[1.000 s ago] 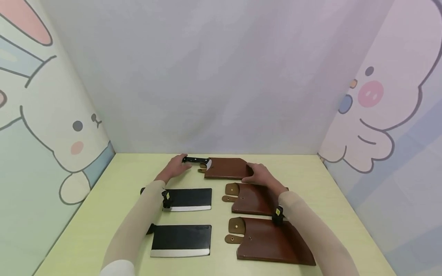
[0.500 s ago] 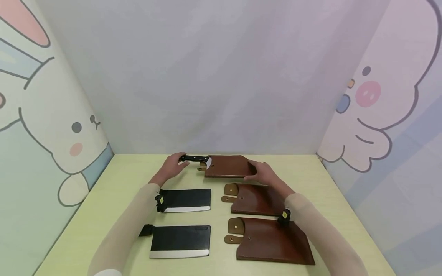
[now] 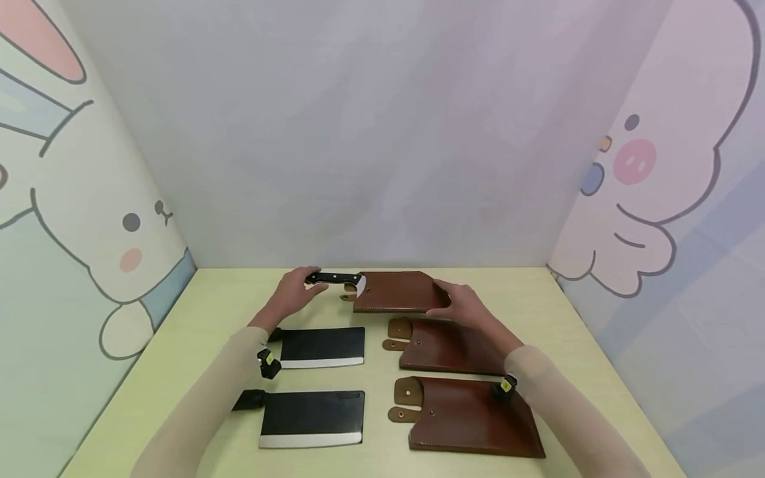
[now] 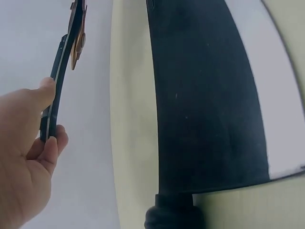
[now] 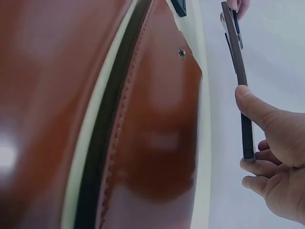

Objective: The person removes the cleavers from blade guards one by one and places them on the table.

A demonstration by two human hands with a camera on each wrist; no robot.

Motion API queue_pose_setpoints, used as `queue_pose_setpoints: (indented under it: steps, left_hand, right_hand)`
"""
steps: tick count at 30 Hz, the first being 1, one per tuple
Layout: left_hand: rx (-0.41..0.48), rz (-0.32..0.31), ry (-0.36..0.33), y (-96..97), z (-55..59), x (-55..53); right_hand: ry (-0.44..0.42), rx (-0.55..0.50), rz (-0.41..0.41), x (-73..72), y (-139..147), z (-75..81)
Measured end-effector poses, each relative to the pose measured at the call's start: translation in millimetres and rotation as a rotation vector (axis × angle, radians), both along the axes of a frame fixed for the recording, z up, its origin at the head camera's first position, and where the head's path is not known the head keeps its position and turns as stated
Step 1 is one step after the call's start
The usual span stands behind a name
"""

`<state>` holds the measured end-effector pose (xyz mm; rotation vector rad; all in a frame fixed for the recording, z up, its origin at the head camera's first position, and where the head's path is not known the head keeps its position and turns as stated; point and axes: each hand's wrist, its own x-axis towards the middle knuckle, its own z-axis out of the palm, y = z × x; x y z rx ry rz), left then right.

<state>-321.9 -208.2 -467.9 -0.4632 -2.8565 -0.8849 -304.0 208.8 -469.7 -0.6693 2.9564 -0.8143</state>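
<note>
A cleaver with a black riveted handle [image 3: 337,278] has most of its blade inside a brown leather sheath [image 3: 391,292]. Only a bright strip of metal by the handle shows at the sheath's mouth. My left hand [image 3: 291,292] grips the handle's end, the thumb along one side in the left wrist view. At the opposite end, my right hand [image 3: 468,305] pinches the sheath's closed end between thumb and fingers. Both wrist views catch the pair edge-on, raised above the table. The sheath's brown straps [image 3: 349,297] hang loose beside the handle.
Two black-bladed cleavers lie on the left, an upper one [image 3: 323,346] and a lower one [image 3: 312,418]. Two more brown sheaths lie on the right, the upper [image 3: 445,346] and the lower [image 3: 472,417], flaps unfastened. A pale wall [image 3: 376,166] rises behind the table's back edge.
Both forearms swing outward, and the hands shift slightly apart. The sheathed cleaver stays near the table's back, looking slightly larger. Both hands keep their hold.
</note>
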Motion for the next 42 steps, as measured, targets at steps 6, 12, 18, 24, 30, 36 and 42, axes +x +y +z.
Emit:
queue_pose_setpoints:
  steps: [6,12,18,24,30,36,42]
  left_hand:
    - [0.000,-0.018,0.012,0.1,2.1,10.3]
    - [0.009,-0.041,0.060,0.7,3.2,18.9]
    - [0.010,-0.064,0.105,-0.6,6.1,26.6]
    - [-0.020,-0.066,0.116,-1.4,7.2,34.9]
    - [0.003,-0.052,0.150,-1.4,6.9,44.3]
    - [-0.005,-0.048,0.175,-2.7,5.0,50.4]
    - [-0.028,-0.042,0.194,-5.9,0.3,52.7]
  right_hand:
    - [0.024,-0.021,-0.007,12.4,3.6,-0.3]
    - [0.029,-0.033,-0.023,25.0,5.7,1.7]
    - [0.021,-0.043,-0.028,38.0,5.0,6.1]
    - [0.031,-0.056,-0.044,46.5,3.7,11.6]
    - [0.030,-0.079,-0.059,54.6,2.1,11.6]
    - [0.042,-0.083,-0.060,64.1,-1.0,9.1]
    - [0.060,-0.055,-0.062,70.1,-4.5,4.6]
